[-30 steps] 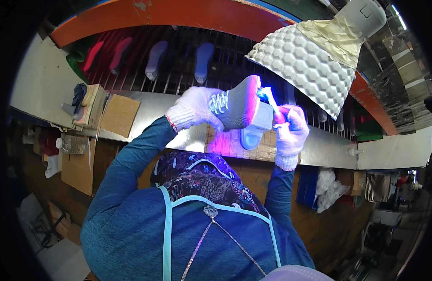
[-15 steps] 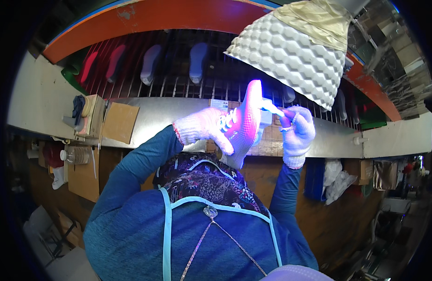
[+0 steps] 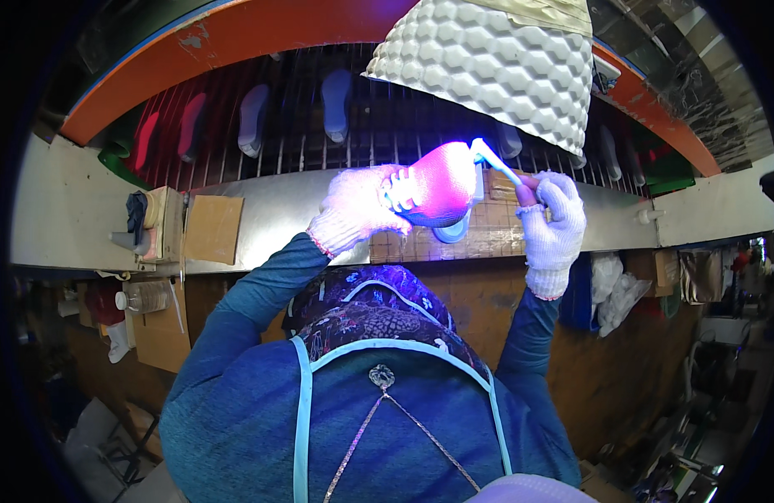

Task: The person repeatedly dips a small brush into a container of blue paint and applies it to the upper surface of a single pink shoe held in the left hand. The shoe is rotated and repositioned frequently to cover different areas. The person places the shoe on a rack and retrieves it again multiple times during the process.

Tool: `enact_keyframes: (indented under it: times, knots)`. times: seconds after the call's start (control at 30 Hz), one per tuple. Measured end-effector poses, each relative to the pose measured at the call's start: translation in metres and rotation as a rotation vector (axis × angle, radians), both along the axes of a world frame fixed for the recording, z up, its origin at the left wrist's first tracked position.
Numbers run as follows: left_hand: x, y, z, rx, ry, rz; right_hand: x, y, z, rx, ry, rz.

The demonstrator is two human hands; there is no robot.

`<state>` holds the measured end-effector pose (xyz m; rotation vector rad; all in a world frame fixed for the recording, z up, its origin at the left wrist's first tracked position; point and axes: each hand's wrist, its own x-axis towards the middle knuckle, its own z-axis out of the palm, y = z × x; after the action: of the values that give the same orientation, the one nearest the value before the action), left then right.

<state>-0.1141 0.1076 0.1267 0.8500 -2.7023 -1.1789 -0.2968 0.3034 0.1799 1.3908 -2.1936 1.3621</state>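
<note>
A pink shoe upper (image 3: 441, 186) with white laces hangs over the bench, its rounded toe turned toward the right. My left hand (image 3: 352, 210), in a white knit glove, is wrapped round it from the left at the laced part. My right hand (image 3: 555, 225), in a glove with bare fingertips, pinches the end of a thin, light brush-like stick (image 3: 498, 163). The stick's far tip is at the upper right edge of the shoe; bright violet light hides whether they touch. Under the shoe shows part of a light-blue rounded container (image 3: 452, 232).
Several soles, including a blue one (image 3: 337, 105), lie on the barred rack behind the metal bench (image 3: 274, 214). A white bumpy shade (image 3: 496, 71) hangs above. A brown board (image 3: 212, 229) and small box (image 3: 162, 225) stand left; patterned cardboard (image 3: 509, 239) lies under my hands.
My left hand has turned the shoe from upright to sideways, toe to the right. My right hand has shifted slightly right, the stick still in its fingers.
</note>
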Motion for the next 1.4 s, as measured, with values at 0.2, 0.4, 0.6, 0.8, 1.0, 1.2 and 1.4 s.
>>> enact_keyframes:
  times: [0.2, 0.4, 0.6, 0.8, 1.0, 1.2, 1.4]
  knots:
    - [0.003, -0.007, -0.005, 0.126, 0.118, -0.073, -0.005, -0.004, -0.012, -0.056, -0.143, 0.136]
    - [0.009, -0.006, -0.005, 0.632, 0.106, -0.162, -0.016, -0.007, -0.024, -0.037, -0.129, 0.241]
    - [-0.002, 0.000, 0.002, 0.684, 0.079, -0.386, -0.030, -0.016, -0.023, -0.103, -0.306, 0.501]
    - [-0.007, 0.003, -0.021, 0.947, 0.299, -0.417, -0.017, -0.002, -0.073, -0.070, -0.371, 0.261]
    - [0.018, -0.011, -0.055, 1.560, 0.688, -0.126, -0.009, 0.063, -0.163, 0.277, -0.671, -0.224]
    - [0.026, 0.009, -0.065, 1.590, 1.022, 0.357, -0.014, 0.058, -0.217, 0.768, -0.042, -0.433]
    - [0.049, 0.024, -0.058, 1.826, 1.044, 0.244, -0.014, 0.032, -0.217, 1.026, 0.072, -0.438]
